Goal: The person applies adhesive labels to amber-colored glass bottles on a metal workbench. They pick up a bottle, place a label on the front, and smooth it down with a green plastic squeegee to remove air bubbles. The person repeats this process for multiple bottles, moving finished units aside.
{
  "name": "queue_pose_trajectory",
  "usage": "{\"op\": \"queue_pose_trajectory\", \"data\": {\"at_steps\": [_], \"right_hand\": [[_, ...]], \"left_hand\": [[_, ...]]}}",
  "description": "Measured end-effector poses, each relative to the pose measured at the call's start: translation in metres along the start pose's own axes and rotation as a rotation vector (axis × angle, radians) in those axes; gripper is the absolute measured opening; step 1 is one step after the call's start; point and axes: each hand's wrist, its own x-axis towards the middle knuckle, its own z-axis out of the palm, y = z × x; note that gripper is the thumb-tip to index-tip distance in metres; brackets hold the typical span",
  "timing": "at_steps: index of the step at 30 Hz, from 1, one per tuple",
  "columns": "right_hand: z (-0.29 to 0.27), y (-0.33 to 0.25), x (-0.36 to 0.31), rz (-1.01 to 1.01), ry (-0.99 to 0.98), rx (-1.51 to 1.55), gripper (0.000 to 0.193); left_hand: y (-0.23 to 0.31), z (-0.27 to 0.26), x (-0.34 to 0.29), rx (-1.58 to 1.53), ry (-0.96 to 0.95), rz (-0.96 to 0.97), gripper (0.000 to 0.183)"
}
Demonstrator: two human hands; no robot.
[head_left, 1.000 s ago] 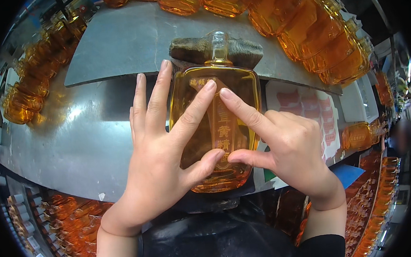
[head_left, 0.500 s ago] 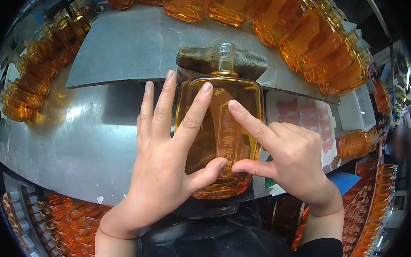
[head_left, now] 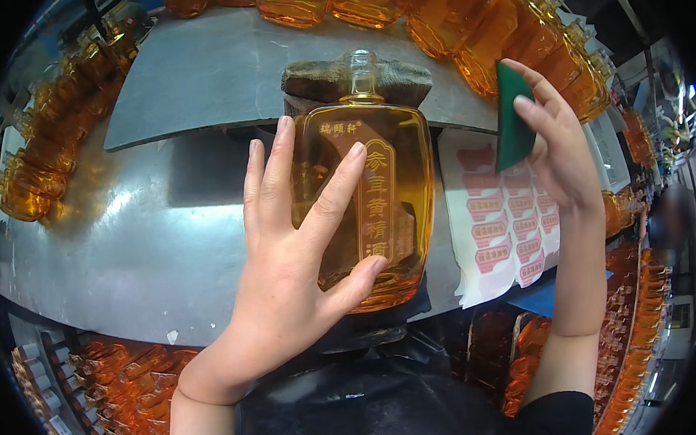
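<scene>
A flat-sided clear glass bottle (head_left: 406, 158) of amber liquid lies face up in front of me, with gold lettering down its front. Its neck rests on a dark, cloth-wrapped block (head_left: 316, 81). My left hand (head_left: 286, 253) lies over the bottle's left side, fingers spread, index finger and thumb reaching onto the lettered strip. To the right, my right hand (head_left: 554, 137) is raised above a sheet of stickers (head_left: 488, 233), gripping a thin green scraper (head_left: 515, 119) between thumb and fingers. The scraper is held upright, apart from the bottle.
Rows of amber bottles (head_left: 481, 42) stand along the far and right side of the raised metal shelf (head_left: 212, 74). More bottles (head_left: 42, 160) line the left of the metal table (head_left: 111, 256). Below its front edge sit packed bottles (head_left: 126, 374). A blue sheet (head_left: 532, 303) pokes out at right.
My right hand has left the bottle's lettering, moved right and up, and now holds the green scraper. My left hand keeps its spread pose on the bottle. The whole view has shifted slightly.
</scene>
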Motion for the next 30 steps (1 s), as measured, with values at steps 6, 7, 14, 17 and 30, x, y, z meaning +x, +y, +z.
{"op": "queue_pose_trajectory", "data": {"at_steps": [6, 7, 14, 17, 30], "right_hand": [[0.008, -0.011, -0.024, -0.187, -0.150, -0.084, 0.049], [0.012, -0.014, -0.027, -0.284, -0.176, -0.177, 0.043], [0.076, -0.026, -0.003, -0.833, -0.430, -0.654, 0.037], [0.093, -0.023, 0.038, -0.964, -0.259, -0.528, 0.034], [0.050, -0.022, -0.022, -1.020, -0.279, -0.909, 0.027]], "left_hand": [[-0.003, -0.003, 0.001, -0.007, -0.036, -0.006, 0.083], [-0.003, -0.004, 0.001, -0.006, -0.042, -0.006, 0.083], [-0.011, -0.003, -0.003, -0.121, -0.056, -0.021, 0.106], [-0.012, -0.002, -0.005, -0.250, -0.075, -0.030, 0.115], [0.011, 0.005, -0.008, -0.388, 0.147, -0.066, 0.075]]}}
